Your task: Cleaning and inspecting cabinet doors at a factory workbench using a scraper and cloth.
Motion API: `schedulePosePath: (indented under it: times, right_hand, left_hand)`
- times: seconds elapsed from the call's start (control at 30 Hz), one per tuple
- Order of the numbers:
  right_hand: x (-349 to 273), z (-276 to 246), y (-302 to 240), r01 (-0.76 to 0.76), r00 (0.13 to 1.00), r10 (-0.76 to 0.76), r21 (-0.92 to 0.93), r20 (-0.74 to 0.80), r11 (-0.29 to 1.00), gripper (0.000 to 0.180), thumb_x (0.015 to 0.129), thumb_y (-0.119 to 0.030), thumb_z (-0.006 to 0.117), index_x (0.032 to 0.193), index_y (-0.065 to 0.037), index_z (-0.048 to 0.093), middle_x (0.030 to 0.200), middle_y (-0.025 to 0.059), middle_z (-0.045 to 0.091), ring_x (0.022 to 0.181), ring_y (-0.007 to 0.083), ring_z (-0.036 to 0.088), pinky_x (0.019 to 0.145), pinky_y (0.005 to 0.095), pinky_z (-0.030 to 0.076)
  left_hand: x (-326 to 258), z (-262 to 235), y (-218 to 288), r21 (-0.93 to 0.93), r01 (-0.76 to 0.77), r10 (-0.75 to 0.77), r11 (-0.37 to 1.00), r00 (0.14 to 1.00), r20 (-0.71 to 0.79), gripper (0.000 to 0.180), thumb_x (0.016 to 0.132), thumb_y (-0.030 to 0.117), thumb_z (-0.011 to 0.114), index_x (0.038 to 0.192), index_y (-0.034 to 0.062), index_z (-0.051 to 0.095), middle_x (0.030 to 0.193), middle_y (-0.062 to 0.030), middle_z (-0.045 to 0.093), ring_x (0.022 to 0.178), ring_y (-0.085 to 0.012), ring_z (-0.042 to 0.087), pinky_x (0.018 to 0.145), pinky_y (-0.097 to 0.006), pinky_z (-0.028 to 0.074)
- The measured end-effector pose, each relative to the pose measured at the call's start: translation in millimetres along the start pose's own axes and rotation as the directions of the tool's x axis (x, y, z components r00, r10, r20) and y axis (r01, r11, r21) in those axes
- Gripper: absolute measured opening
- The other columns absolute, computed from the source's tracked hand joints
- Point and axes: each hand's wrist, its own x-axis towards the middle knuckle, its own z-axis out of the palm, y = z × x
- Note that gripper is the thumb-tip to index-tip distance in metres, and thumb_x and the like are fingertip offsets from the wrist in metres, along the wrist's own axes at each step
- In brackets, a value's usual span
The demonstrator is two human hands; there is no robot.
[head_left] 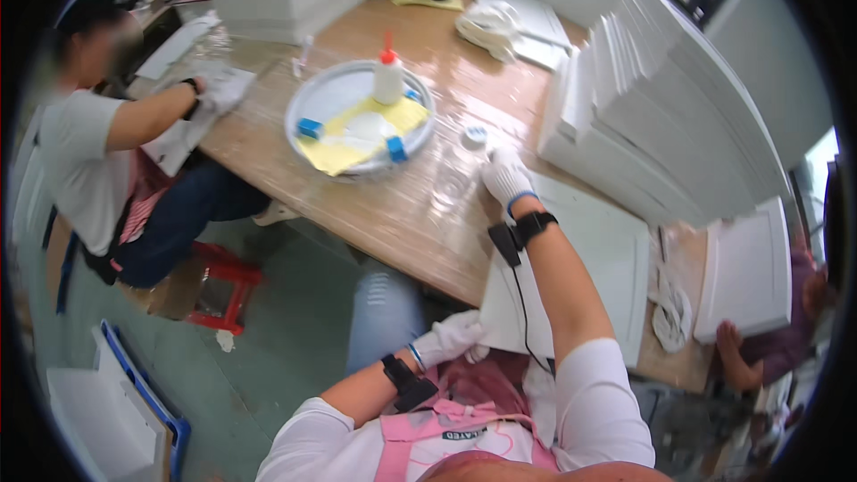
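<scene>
A flat white panel with a raised border lies on the table in front of me, its near left corner over the edge. My left hand, in a white knit glove, is closed on that near corner. My right hand, gloved too, is at the panel's far left corner, fingers curled round its edge and partly hidden. Just beyond those fingers sits a small round white-and-blue thing. Left of it lies a clear, shiny round thing, too blurred to name.
A round tray holds a squeeze bottle with a red tip, a yellow cloth and blue blocks. White panels stand stacked at right; another person holds one panel. A co-worker sits at left near a red stool.
</scene>
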Motion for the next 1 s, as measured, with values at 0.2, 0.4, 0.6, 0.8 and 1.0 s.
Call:
schedulePosePath:
  times: [0.2, 0.4, 0.6, 0.8, 1.0]
  right_hand:
    - [-4, -63, -16, -0.364, 0.905, 0.342, 0.041, 0.254, 0.931, 0.033, 0.084, -0.025, 0.065, 0.114, -0.011, 0.069, 0.114, 0.0186, 0.068, 0.108, 0.0366, 0.066, 0.085, 0.0446, 0.055]
    - [-16, 18, 7, 0.164, 0.986, -0.119, -0.564, 0.116, 0.809, 0.037, 0.085, -0.032, 0.064, 0.102, 0.0, 0.068, 0.087, 0.021, 0.066, 0.079, 0.035, 0.068, 0.065, 0.0488, 0.055]
    - [0, 18, -46, -0.121, 0.992, 0.118, 0.065, 0.047, 0.991, 0.03, 0.091, -0.028, 0.056, 0.104, -0.004, 0.068, 0.095, 0.0185, 0.067, 0.086, 0.0329, 0.067, 0.072, 0.0437, 0.054]
    - [12, 6, -42, -0.328, 0.937, 0.309, 0.109, 0.16, 0.938, 0.025, 0.088, -0.02, 0.055, 0.098, -0.005, 0.073, 0.103, 0.021, 0.068, 0.095, 0.0358, 0.068, 0.075, 0.0459, 0.055]
    - [-33, -52, -11, -0.182, 0.983, 0.183, 0.382, 0.035, 0.906, 0.023, 0.084, -0.017, 0.057, 0.095, -0.003, 0.072, 0.096, 0.0215, 0.069, 0.091, 0.0382, 0.067, 0.078, 0.0462, 0.054]
  left_hand:
    - [-6, 10, 23, 0.101, 0.119, -0.114, 0.988, 0.992, -0.057, 0.035, 0.101, 0.038, 0.047, 0.097, 0.0039, 0.054, 0.071, -0.0044, 0.062, 0.059, -0.0128, 0.06, 0.053, -0.026, 0.051]
    - [-3, 11, 25, 0.114, 0.158, -0.152, 0.981, 0.987, -0.059, 0.033, 0.101, 0.034, 0.048, 0.101, 0.0027, 0.055, 0.071, -0.0048, 0.062, 0.059, -0.0124, 0.06, 0.053, -0.026, 0.051]
    - [-10, 0, 30, 0.221, 0.042, -0.014, 0.974, 0.992, -0.126, 0.035, 0.104, 0.033, 0.044, 0.104, 0.0, 0.057, 0.069, -0.0061, 0.062, 0.056, -0.0135, 0.058, 0.051, -0.026, 0.049]
    - [-1, 4, 25, 0.165, 0.011, 0.009, 0.986, 0.992, -0.125, 0.048, 0.104, 0.045, 0.042, 0.093, 0.0003, 0.057, 0.062, -0.0072, 0.06, 0.05, -0.015, 0.056, 0.047, -0.026, 0.046]
    - [-3, 9, 19, 0.225, 0.067, -0.039, 0.972, 0.991, -0.127, 0.046, 0.101, 0.048, 0.045, 0.096, 0.0042, 0.057, 0.06, -0.0051, 0.058, 0.044, -0.0114, 0.048, 0.039, -0.023, 0.034]
